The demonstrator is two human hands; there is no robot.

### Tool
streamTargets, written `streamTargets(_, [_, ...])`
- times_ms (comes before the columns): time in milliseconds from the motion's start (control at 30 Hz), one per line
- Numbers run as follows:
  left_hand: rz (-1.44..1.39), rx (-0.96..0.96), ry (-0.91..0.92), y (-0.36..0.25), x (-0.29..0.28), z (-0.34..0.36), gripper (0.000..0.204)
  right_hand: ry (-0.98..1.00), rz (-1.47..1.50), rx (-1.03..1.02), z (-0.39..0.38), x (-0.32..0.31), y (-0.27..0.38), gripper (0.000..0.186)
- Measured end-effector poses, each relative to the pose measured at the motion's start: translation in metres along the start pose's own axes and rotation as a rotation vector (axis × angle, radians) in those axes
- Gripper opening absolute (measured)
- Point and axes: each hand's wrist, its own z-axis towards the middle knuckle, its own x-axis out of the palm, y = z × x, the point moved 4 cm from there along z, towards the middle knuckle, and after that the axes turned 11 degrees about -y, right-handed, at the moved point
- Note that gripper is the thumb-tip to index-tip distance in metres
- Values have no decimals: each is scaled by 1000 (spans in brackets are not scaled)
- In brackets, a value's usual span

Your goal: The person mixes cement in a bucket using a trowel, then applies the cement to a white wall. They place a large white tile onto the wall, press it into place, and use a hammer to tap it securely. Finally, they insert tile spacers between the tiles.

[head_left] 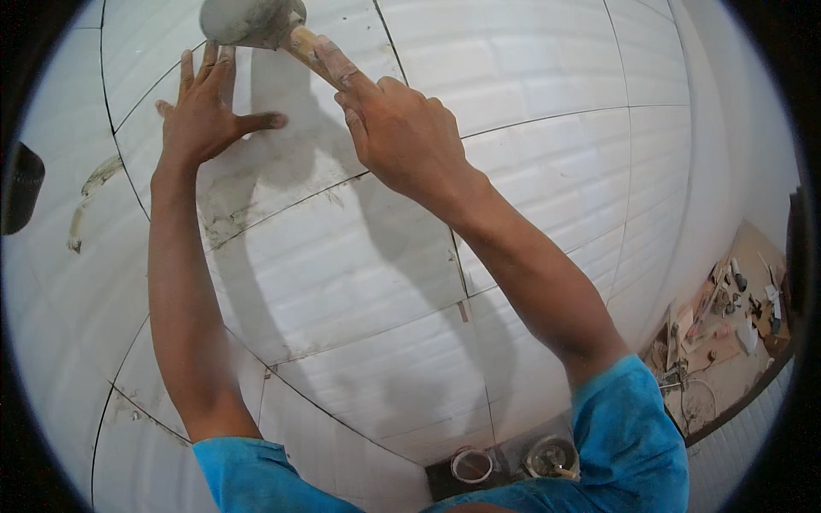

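Note:
My right hand (406, 128) is closed around the wooden handle of a mallet (248, 21), with the index finger stretched along the handle. The mallet's rounded grey head, smeared with dried mortar, is at the top of the view, just above my left fingertips. Whether the head touches the wall cannot be made out. Fingers spread and thumb out to the side, my left hand (201, 115) lies against a white wall tile (321, 94). Grey smudges mark this tile's lower left part. Shadows of both arms fall across the tiles.
Dark joints separate the large white tiles (547, 162); a small spacer (464, 310) sticks out of one. Mortar streaks (85, 205) mark the left wall. Two buckets (472, 465) stand low down. At right, a cluttered board (714, 359) holds tools and scraps. A dark object (23, 188) shows at far left.

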Motion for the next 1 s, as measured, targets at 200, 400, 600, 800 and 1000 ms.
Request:
streamTargets(200, [25, 17, -49, 8, 13, 4, 144, 25, 53, 47, 6, 2, -14, 44])
streamTargets(400, [-6, 60, -277, 24, 29, -8, 118, -82, 101, 41, -25, -38, -26, 48])
streamTargets(600, [-92, -69, -414, 14, 59, -86, 72, -24, 180, -120, -80, -51, -27, 42])
streamTargets(800, [-279, -534, 353, 15, 84, -127, 74, 5, 289, -220, -84, -25, -11, 74])
streamTargets(1000, [85, -72, -382, -15, 48, -95, 85, 73, 140, -153, -93, -14, -31, 75])
